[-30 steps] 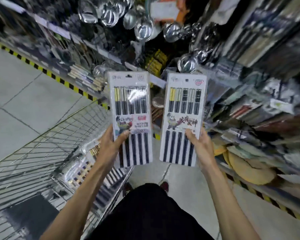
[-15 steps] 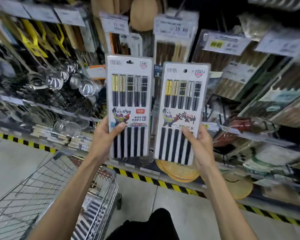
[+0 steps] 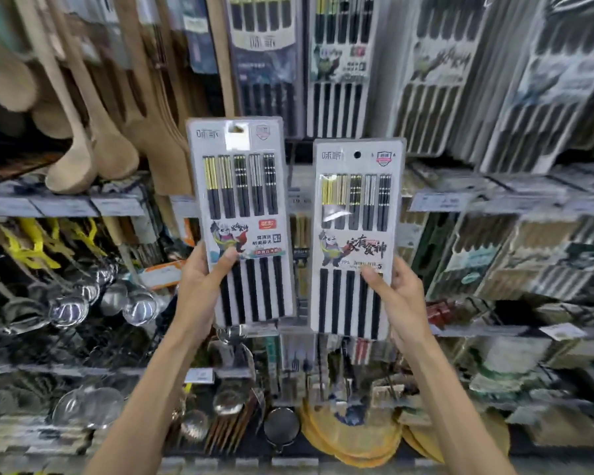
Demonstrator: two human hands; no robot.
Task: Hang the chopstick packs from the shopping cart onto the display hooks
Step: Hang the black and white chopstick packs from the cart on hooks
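Two chopstick packs are in my hands, both upright before the display. My left hand [image 3: 199, 289] grips the left pack [image 3: 242, 217] at its lower left edge, thumb on the front, fingers closed behind. My right hand [image 3: 400, 299] holds the right pack [image 3: 354, 241] at its lower right edge the same way. The left pack stands a little higher. Above them, hanging packs [image 3: 336, 63] fill the top of the display, and wooden ladles [image 3: 83, 138] hang at the left.

Shop aisle: price-tagged shelves [image 3: 62, 204], hanging kitchenware [image 3: 93, 132].
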